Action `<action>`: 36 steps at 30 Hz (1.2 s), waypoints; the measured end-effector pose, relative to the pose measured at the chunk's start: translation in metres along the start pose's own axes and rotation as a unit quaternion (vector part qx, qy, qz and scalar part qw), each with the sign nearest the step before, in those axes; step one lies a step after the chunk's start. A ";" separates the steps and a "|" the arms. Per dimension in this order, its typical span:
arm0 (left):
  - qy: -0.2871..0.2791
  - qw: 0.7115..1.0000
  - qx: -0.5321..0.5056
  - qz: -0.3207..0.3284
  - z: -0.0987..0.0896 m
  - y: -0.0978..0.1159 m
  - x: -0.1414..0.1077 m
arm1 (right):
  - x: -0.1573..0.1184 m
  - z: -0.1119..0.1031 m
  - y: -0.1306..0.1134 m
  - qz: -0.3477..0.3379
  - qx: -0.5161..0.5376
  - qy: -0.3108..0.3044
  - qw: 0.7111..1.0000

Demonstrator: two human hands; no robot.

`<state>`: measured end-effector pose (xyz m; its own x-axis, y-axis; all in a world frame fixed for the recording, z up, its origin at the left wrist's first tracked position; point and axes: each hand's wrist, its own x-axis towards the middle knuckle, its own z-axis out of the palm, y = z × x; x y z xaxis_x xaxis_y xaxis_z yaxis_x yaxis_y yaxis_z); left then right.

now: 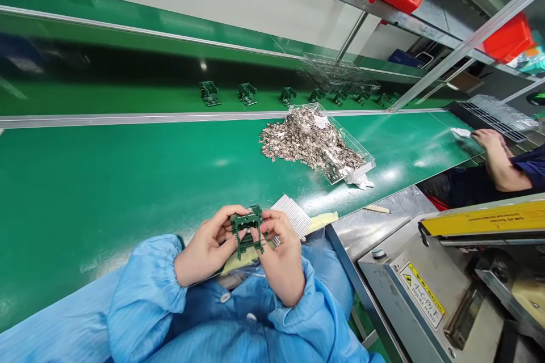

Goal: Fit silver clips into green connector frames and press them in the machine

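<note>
Between my two hands is a green plastic frame [248, 231] with an open middle and thin legs, held above the near edge of the bench. My left hand [208, 247] grips its left side, fingers behind and thumb in front. On the other side, my right hand [283, 255] pinches it with the thumb at its front. Whether a small part sits in the frame under my thumbs I cannot tell. Just beyond my right hand lies a white gridded sheet [293, 214], beside a pale yellow cloth or paper [323, 220].
A heap of small metal parts [293, 137] spills from a clear tray [349, 159]. Several similar green frames [209, 93] stand in a row on the conveyor [153, 96] behind. A machine with a warning label [422, 295] stands at right; a co-worker's hand [487, 139] is at far right.
</note>
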<state>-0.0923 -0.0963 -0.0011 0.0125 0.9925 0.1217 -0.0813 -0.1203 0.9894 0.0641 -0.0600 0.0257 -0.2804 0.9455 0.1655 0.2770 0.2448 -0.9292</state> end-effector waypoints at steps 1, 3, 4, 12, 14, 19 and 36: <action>0.009 1.000 0.007 -0.003 0.001 0.000 0.000 | -0.001 0.001 0.001 0.007 0.009 0.000 1.000; 0.029 0.999 0.010 -0.011 0.004 0.003 -0.001 | -0.003 0.003 0.004 0.030 0.045 -0.007 0.999; 0.038 0.999 0.009 -0.013 0.006 0.004 -0.002 | -0.004 0.004 0.006 0.045 0.069 -0.012 0.997; 0.068 0.997 0.012 -0.028 0.010 0.009 -0.003 | -0.006 0.015 0.004 0.155 0.234 -0.006 0.960; 0.070 0.997 0.019 -0.026 0.010 0.011 -0.004 | -0.006 0.016 0.001 0.147 0.249 0.014 0.957; 0.076 0.995 0.067 -0.006 0.012 0.016 -0.008 | -0.012 0.012 -0.004 0.144 0.277 0.029 0.949; 0.003 0.995 0.100 -0.017 0.073 0.019 -0.003 | -0.048 -0.034 0.003 0.113 0.259 0.139 0.949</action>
<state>-0.0213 -0.1037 0.0232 0.0054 0.9960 0.0889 0.1193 -0.0889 0.9889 0.1099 -0.0973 0.0263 0.0053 0.9990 -0.0439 -0.2084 -0.0419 -0.9772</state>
